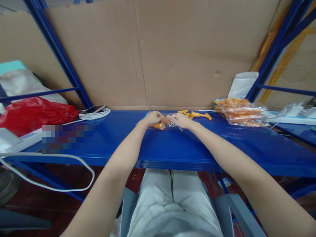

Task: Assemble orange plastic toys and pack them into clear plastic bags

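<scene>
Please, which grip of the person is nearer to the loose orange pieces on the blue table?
Right. The right grip is close beside the loose orange pieces, on their near left side; the left grip is farther off to the left.

Desk [168, 148] open between forearms [120, 151], up to the clear bag [170, 122]; cardboard wall [172, 59] bars the rear. Rightward, loose orange pieces [197, 115], then bagged orange stack [242, 113]. Leftward, bare stretch until coiled white cable [97, 113]; red bag [39, 113] blocks beyond.
</scene>
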Demonstrator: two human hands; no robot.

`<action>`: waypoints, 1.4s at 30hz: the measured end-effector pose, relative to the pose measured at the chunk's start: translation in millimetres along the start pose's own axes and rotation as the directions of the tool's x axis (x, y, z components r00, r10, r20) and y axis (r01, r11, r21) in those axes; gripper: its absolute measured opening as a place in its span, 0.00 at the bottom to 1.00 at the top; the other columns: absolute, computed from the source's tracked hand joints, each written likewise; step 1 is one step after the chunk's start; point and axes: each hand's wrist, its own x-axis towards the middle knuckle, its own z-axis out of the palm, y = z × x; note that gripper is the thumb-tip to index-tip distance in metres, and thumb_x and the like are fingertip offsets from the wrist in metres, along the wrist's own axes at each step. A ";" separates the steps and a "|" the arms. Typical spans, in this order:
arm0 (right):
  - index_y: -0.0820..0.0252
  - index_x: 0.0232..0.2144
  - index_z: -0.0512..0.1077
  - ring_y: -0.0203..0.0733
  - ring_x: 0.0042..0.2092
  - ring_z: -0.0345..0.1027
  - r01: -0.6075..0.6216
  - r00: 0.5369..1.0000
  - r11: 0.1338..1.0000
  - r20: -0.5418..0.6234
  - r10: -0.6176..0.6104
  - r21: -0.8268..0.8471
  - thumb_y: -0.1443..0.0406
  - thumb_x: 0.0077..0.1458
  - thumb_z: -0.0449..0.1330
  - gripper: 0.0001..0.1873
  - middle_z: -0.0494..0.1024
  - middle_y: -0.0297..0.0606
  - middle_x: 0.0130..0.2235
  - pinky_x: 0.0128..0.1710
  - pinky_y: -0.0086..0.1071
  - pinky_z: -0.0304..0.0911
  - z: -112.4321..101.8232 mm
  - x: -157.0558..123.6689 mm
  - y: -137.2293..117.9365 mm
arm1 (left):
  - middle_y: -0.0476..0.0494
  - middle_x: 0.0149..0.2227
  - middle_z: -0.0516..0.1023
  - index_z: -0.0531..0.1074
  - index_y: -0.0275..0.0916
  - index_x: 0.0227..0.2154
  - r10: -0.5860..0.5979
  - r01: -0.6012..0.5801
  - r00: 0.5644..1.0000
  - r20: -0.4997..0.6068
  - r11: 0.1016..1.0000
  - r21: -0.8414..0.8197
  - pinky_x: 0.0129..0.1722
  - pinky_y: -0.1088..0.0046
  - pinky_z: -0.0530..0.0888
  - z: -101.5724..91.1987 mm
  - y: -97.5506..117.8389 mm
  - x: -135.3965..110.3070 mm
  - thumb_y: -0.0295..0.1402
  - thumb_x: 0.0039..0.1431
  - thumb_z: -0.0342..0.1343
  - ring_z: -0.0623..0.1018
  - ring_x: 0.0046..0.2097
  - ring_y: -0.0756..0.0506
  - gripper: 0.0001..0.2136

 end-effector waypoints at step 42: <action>0.64 0.37 0.77 0.43 0.40 0.72 0.284 0.959 0.936 -0.061 -0.278 0.209 0.67 0.57 0.56 0.10 0.80 0.43 0.39 0.43 0.34 0.64 37.2 20.7 40.0 | 0.43 0.43 0.81 0.76 0.38 0.41 0.028 -0.029 1.000 0.009 0.995 0.096 0.44 0.76 0.71 9.0 13.1 6.4 0.32 0.59 0.52 0.78 0.44 0.47 0.11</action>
